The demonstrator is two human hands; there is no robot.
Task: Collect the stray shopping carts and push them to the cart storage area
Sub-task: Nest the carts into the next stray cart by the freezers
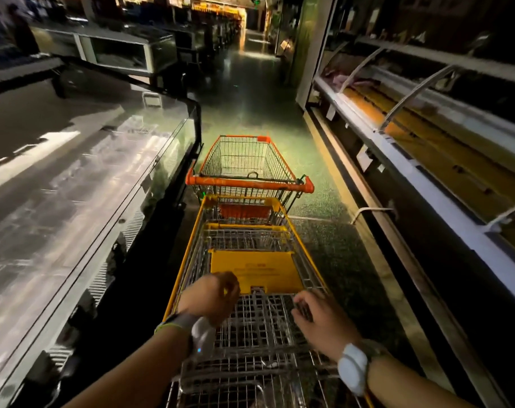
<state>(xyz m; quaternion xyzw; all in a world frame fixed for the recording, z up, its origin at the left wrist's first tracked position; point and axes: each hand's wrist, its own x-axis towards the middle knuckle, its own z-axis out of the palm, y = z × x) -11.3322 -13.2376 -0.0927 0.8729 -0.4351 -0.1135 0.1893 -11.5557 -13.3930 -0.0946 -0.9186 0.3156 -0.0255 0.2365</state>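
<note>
A yellow-framed wire cart (250, 290) fills the lower centre of the frame, upright, with its yellow child-seat flap (254, 270) showing across the basket. Its front end meets the rear of an orange-framed cart (246, 163) at mid-frame, just below that cart's orange handle bar (248, 184). The orange cart stands upright, its wire basket empty, pointing toward the top of the frame.

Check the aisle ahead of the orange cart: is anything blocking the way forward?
Nothing visible blocks it. The orange-handled wire shopping cart sits at the front of the yellow-framed wire cart, and the shiny dark floor beyond runs open between the glass-topped freezer case and the refrigerated shelf unit. The far end is too dark to judge.
</note>
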